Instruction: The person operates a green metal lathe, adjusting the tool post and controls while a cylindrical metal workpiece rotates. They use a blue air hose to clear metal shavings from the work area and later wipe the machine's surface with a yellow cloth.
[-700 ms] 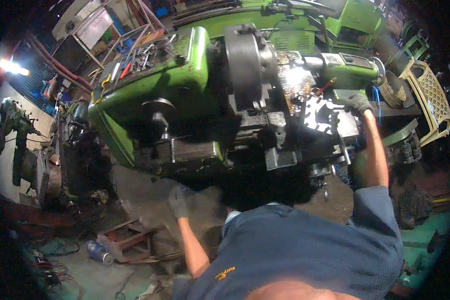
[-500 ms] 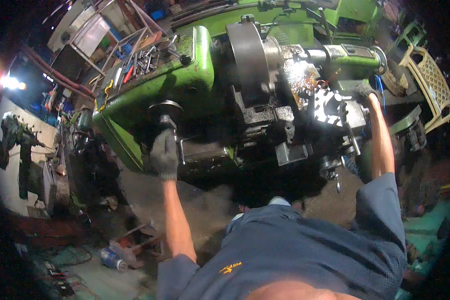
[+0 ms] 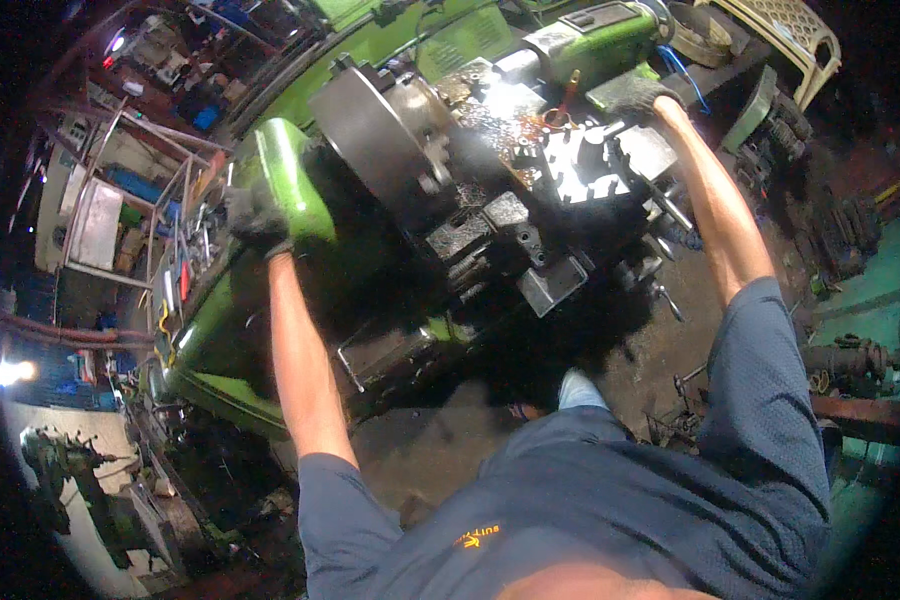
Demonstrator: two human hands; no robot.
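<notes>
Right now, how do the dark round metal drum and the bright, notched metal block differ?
The dark round metal drum looks larger than the bright, notched metal block. The drum is dull; the block glares. The right grey-gloved hand is close to the block, farther from the drum. Both are metal.

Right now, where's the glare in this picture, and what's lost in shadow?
In the head view, glare whitens the tool post near the right hand; same head view, deep shadow swallows detail below the chuck; also in the head view, a lamp flares far left, and the corners go black.
</notes>
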